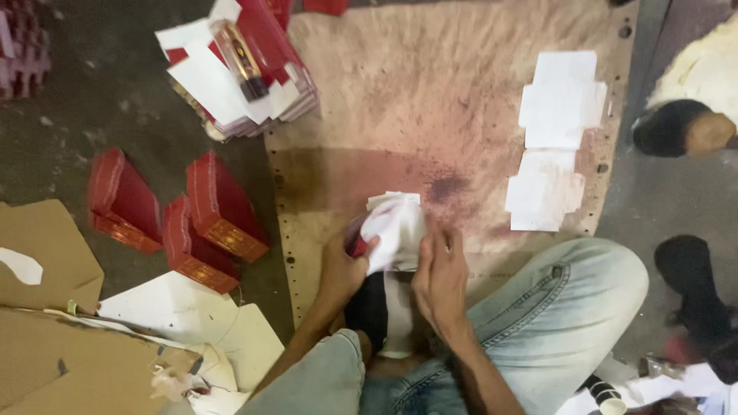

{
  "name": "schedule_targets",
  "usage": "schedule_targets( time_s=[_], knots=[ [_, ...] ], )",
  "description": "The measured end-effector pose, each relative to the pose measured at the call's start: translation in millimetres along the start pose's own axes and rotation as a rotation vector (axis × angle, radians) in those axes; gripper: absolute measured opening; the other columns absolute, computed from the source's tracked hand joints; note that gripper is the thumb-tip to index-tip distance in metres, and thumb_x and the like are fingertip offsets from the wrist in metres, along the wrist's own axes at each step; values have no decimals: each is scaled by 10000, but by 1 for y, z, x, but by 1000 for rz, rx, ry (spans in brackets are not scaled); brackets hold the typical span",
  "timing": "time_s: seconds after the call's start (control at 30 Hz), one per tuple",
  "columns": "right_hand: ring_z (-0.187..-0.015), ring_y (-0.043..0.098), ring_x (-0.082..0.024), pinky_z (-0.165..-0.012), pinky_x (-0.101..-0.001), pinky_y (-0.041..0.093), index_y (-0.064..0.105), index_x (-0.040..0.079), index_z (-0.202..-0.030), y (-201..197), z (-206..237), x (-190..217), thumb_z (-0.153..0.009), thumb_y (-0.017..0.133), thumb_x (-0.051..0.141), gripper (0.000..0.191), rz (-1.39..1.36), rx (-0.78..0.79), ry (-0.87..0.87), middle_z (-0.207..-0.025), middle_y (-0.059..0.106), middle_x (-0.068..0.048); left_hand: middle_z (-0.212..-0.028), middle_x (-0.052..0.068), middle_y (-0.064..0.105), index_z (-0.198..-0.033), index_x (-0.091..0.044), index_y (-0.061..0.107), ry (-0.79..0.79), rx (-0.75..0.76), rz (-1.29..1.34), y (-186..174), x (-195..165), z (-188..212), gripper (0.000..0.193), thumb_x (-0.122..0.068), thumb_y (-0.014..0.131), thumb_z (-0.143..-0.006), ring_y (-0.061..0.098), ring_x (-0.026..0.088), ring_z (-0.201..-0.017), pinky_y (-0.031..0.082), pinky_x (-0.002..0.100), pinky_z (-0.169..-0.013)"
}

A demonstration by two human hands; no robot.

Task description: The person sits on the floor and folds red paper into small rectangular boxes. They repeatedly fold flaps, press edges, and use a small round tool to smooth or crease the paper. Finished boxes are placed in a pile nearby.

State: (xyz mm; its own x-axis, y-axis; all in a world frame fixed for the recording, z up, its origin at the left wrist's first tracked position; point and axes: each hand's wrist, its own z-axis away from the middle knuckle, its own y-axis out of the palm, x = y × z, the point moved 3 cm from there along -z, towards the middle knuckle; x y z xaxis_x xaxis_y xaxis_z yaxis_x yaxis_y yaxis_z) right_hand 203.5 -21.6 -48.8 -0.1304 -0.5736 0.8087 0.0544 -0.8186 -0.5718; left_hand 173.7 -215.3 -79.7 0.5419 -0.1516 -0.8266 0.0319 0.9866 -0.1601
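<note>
1. Around the person, three red folded cartons (173,219) stood on the dark floor to the left, well apart from the hands.
2. Further up, a stack of flat red-and-white box blanks (246,73) lay at the board's top-left corner, with a clear tube-shaped bottle (240,58) resting on top.
3. To the right, two white flat die-cut sheets (555,138) lay on the stained board (430,84); brown cardboard pieces (54,307) sat at lower left.
4. Nothing stood between the hands and the white-and-red carton blank (396,230), which was at the board's near edge, above the person's knees.
5. The carton's long axis ran roughly away from the person, tilted slightly.
6. The left hand (344,265) was clamped on its lower left side; the right hand (440,277) pressed its right edge, fingers curled.
</note>
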Motion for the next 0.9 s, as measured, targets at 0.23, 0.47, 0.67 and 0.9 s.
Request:
schedule_targets(
  time_s=[0.23,0.47,0.67,0.9],
  knots=[
    [-1077,643,-416,-885,-445,529,604,-69,-1322,-7,-5,14,-1033,487,90,350,-17,-63,143,-1227,604,-278,-1044,72,742,-1178,8,654,-13,-4,1,2,4,3,378,-109,783,-842,707,183,-905,591,321,-788],
    [-1081,665,-398,-949,-419,535,651,-15,-1280,-7,-10,25,-1051,484,91,303,-45,-25,73,-1213,646,-237,-1044,82,744,-1197,14,651,-38,-4,12,1,4,1,406,-111,779,-833,706,190,-901,592,326,-783],
    [-1089,636,-445,-950,-459,519,661,32,-1192,-4,-10,28,-963,546,49,257,229,-19,-47,-1218,635,-244,-1044,92,747,-1214,20,648,-127,3,125,-1,-5,5,429,-112,776,-826,705,197,-897,593,330,-778],
    [-1051,664,-414,-913,-447,548,656,-42,-1196,-4,-9,28,-1051,528,77,226,105,-30,1,-1184,646,-227,-1008,82,732,-1228,3,658,-187,-15,166,-2,-10,10,455,-123,792,-812,679,195,-841,582,324,-730]
  ],
)
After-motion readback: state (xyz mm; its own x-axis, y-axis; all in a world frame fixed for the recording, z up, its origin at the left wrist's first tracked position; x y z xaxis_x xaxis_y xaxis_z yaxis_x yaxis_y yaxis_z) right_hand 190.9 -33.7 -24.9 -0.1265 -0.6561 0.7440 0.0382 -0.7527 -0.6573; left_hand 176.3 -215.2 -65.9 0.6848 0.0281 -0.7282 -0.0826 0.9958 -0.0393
